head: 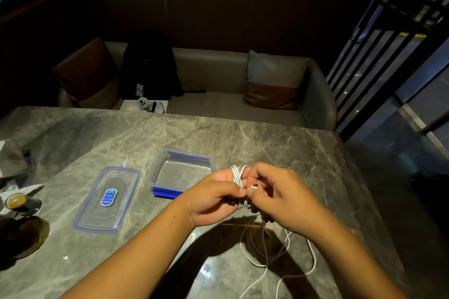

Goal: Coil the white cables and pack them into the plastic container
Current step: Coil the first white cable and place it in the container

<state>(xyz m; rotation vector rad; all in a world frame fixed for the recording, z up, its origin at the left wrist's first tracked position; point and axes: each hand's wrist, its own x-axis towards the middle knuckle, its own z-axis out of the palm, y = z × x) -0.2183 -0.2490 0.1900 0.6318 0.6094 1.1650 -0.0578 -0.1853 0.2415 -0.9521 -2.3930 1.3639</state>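
Note:
A white cable is wound in several loops around the fingers of my left hand, which is closed on the coil just right of the container. My right hand pinches the cable's metal plug end against the coil. More white cable lies in loose loops on the table below my hands. The clear plastic container, with blue clips, stands open with nothing visible inside. Its lid, with a blue label, lies flat to the left.
On the grey marble table, a small cup and dark glassware stand at the left edge. Beyond the table is a sofa with cushions and a black bag.

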